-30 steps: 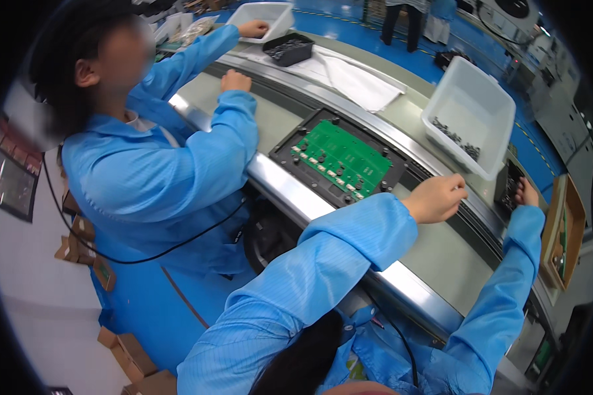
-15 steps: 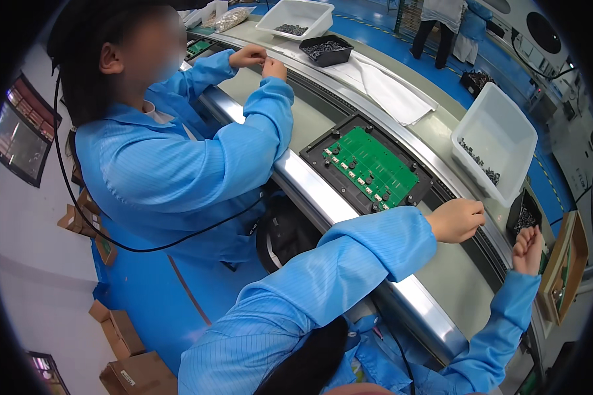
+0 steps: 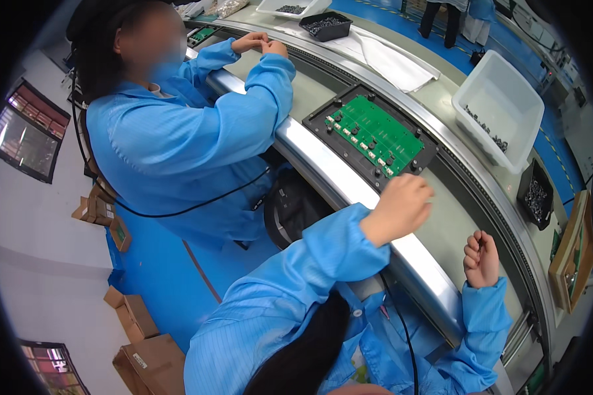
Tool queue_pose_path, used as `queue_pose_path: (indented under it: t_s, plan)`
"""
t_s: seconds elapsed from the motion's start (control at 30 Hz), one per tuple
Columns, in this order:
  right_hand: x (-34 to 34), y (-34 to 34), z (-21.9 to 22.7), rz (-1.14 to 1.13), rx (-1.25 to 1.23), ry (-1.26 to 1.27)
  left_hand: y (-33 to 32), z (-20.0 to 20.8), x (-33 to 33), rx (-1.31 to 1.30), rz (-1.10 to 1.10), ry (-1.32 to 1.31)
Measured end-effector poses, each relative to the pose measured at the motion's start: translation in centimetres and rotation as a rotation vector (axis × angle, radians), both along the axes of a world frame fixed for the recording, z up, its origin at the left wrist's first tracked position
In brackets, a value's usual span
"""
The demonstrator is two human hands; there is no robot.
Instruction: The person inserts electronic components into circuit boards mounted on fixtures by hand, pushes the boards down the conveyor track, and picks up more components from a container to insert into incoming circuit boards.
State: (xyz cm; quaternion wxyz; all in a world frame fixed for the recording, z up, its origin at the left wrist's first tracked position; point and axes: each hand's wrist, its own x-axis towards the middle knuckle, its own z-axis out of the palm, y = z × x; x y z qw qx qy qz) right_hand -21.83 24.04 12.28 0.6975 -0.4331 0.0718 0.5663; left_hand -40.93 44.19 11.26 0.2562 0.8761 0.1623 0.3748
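My left hand hovers over the conveyor by the near right corner of a green circuit board. Its fingers are curled and closed; whatever they hold, if anything, is hidden. The board lies in a black carrier tray and bears a row of small white connectors and black round parts. Over the belt farther right, my right hand is raised with fingers folded. A tiny dark thing seems pinched at its fingertips, too small to name.
Beyond the rail stand a white bin and a black bin, both with small dark parts. A wooden frame leans at the right. At the left, a co-worker in blue holds both hands over the line; a black bin stands past them.
My left hand has moved left and nearer, from the white bin to the board's corner. My right hand has drawn left, away from the black bin. The view has shifted slightly.
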Motion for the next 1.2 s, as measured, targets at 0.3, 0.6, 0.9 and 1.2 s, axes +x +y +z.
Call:
queue_pose_path:
  t_s: [0.3,0.6,0.9,1.2]
  plan:
    - [-1.9,0.0,2.7,0.034,0.047,0.004,-0.8,1.0,-2.5,-0.005,0.206,0.113]
    - [-5.5,5.6,4.4,-0.18,0.038,-0.049,-0.7,3.7,-3.1,-0.106,0.241,0.278]
    - [-9.2,18.4,2.8,-0.267,0.383,0.009,6.4,2.8,-6.3,-0.218,-0.306,0.113]
    - [-11.3,20.3,3.9,-0.298,0.339,-0.024,13.2,3.0,-3.8,-0.287,-0.294,-0.107]
